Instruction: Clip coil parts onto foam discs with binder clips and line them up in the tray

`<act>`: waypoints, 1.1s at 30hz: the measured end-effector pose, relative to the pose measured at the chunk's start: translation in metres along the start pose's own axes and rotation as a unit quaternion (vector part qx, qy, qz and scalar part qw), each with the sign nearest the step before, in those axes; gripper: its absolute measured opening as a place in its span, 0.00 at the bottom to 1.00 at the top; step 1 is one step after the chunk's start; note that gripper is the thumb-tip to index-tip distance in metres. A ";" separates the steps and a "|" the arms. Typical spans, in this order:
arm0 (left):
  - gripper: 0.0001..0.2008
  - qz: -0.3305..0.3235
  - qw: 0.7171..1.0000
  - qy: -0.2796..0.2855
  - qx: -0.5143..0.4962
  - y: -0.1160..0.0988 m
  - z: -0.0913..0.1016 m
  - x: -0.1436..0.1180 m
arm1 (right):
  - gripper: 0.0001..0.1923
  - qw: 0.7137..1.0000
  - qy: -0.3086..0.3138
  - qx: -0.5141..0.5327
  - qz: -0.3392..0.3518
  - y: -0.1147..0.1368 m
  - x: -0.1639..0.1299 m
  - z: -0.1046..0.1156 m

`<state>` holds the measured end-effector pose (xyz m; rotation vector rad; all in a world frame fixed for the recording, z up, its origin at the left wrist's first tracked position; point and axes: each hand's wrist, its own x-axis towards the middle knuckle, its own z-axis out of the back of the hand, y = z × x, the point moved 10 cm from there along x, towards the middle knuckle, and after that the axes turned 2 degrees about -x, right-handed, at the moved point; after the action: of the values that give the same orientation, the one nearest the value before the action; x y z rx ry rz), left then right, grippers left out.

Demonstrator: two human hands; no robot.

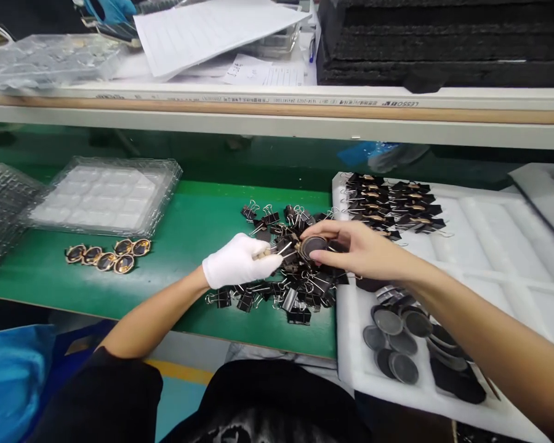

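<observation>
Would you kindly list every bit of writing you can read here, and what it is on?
"LESSO", printed upside down on the white rail; the smaller print along it is too blurred to read.
Lined sheet: ruled rows, no legible text.
Handwritten slip: too small to read.

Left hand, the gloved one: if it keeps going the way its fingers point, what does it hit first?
Likely the round dark disc that the right hand holds, just beyond the left hand, which points right. The pile of black binder clips lies below; depth is unclear.
</observation>
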<state>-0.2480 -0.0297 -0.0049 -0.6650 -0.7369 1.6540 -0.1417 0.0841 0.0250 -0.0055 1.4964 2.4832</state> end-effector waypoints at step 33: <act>0.30 -0.096 0.963 -0.042 0.248 -0.024 -0.039 -0.015 | 0.09 0.970 0.121 -0.178 0.117 0.023 -0.004 -0.010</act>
<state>-0.2007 -0.0361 -0.0106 -0.1617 -0.4018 1.6054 -0.1434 0.0645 0.0412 -0.2137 1.1663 3.0063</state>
